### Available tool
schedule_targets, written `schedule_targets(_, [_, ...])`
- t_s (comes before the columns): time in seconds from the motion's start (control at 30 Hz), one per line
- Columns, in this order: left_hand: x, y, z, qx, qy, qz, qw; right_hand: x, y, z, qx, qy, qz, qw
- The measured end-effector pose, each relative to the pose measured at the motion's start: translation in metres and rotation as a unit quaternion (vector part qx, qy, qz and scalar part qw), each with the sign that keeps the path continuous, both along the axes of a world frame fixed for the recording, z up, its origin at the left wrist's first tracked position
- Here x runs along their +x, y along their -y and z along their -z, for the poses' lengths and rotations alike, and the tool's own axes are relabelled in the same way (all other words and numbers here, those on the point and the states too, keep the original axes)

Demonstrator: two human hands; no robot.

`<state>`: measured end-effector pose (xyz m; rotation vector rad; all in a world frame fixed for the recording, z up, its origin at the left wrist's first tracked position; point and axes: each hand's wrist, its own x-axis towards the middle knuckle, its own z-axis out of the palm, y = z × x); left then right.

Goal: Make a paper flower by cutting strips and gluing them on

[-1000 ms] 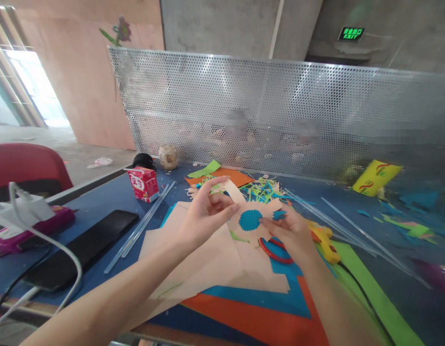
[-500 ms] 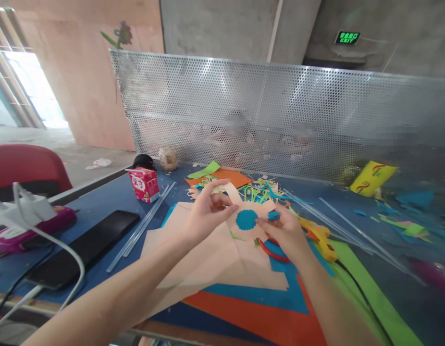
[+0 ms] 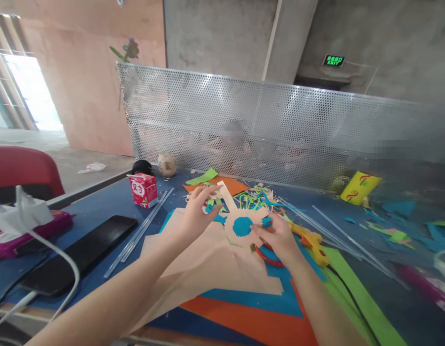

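Note:
A pale peach paper cut-out [image 3: 232, 239] with a blue scalloped disc [image 3: 241, 227] at its centre is pinched at its right side by my right hand [image 3: 278, 235]. A paper strip [image 3: 228, 198] sticks up from the cut-out toward the upper left. My left hand [image 3: 201, 211] is just left of this strip, thumb and fingers apart; its fingertips are close to the strip's upper end. Large peach sheets [image 3: 193, 259] lie beneath both hands. Red-handled scissors [image 3: 269, 257] show partly under the right hand. A yellow hot glue gun [image 3: 314, 242] lies to its right.
Paper scraps [image 3: 262, 194] litter the table behind the hands. Clear sticks [image 3: 139, 235] lie at left, with a black phone [image 3: 85, 250] and a red drink carton [image 3: 143, 191]. A perforated metal screen [image 3: 193, 115] stands behind; a yellow packet [image 3: 360, 187] is at right.
My left thumb and fingers have parted from the strip, which now stands straighter. My right hand keeps hold of the cut-out. The camera view has shifted slightly.

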<state>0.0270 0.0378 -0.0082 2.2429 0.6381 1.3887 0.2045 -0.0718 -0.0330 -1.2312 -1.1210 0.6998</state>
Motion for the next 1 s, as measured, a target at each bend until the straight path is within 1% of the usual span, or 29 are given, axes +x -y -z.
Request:
schedule_targets(0.07, [-0.002,0.0,0.0,0.086,0.001,-0.057,0.995,-0.001,0.0,0.001,-0.001,-0.014,0.002,1.0])
schedule_targets(0.1, [-0.004,0.001,-0.001,0.127,0.0,-0.066,0.99,-0.001,0.0,0.002,-0.001,-0.026,0.008,1.0])
schedule_targets(0.17, [-0.007,0.004,-0.002,0.195,-0.01,-0.061,0.979,-0.002,0.0,0.002,0.001,-0.043,0.026,0.999])
schedule_targets(0.27, [-0.011,0.009,-0.005,0.238,-0.035,-0.041,0.97,-0.003,0.003,0.0,0.004,-0.026,0.017,1.0])
schedule_targets(0.33, [-0.012,0.012,-0.006,0.231,-0.035,-0.027,0.972,-0.004,0.004,-0.003,0.009,-0.006,0.002,1.0])
schedule_targets(0.4, [-0.013,0.015,-0.008,0.186,-0.012,-0.016,0.982,-0.003,0.005,-0.005,0.02,0.006,0.003,1.0])
schedule_targets(0.43, [-0.012,0.016,-0.008,0.145,0.003,-0.01,0.989,-0.002,0.005,-0.004,0.026,0.012,0.011,1.0])
schedule_targets(0.5, [-0.011,0.02,-0.009,0.035,0.027,0.019,0.999,0.0,0.005,-0.003,0.03,0.026,0.027,0.999])
schedule_targets(0.53, [-0.011,0.021,-0.01,-0.025,0.033,0.047,0.998,0.001,0.005,-0.002,0.03,0.034,0.034,0.998])
schedule_targets(0.6, [-0.009,0.022,-0.011,-0.131,0.054,0.116,0.983,0.003,0.005,-0.001,0.026,0.049,0.04,0.998])
schedule_targets(0.67, [-0.009,0.019,-0.012,-0.195,0.109,0.168,0.96,0.003,0.005,-0.001,0.03,0.063,0.04,0.997])
schedule_targets(0.7, [-0.009,0.017,-0.013,-0.212,0.145,0.177,0.95,0.002,0.005,-0.002,0.039,0.073,0.041,0.996])
schedule_targets(0.77, [-0.009,0.012,-0.016,-0.228,0.203,0.174,0.936,0.002,0.006,-0.004,0.06,0.095,0.044,0.993])
schedule_targets(0.83, [-0.009,0.01,-0.017,-0.242,0.203,0.163,0.935,0.001,0.006,-0.005,0.078,0.122,0.046,0.988])
schedule_targets(0.9, [-0.009,0.011,-0.016,-0.259,0.133,0.176,0.94,0.003,0.005,-0.005,0.089,0.148,0.045,0.984])
schedule_targets(0.97, [-0.008,0.015,-0.012,-0.265,0.033,0.211,0.94,0.004,0.004,-0.004,0.099,0.164,0.04,0.981])
schedule_targets(1.0, [-0.008,0.018,-0.01,-0.256,-0.004,0.232,0.938,0.005,0.004,-0.003,0.101,0.167,0.035,0.98])
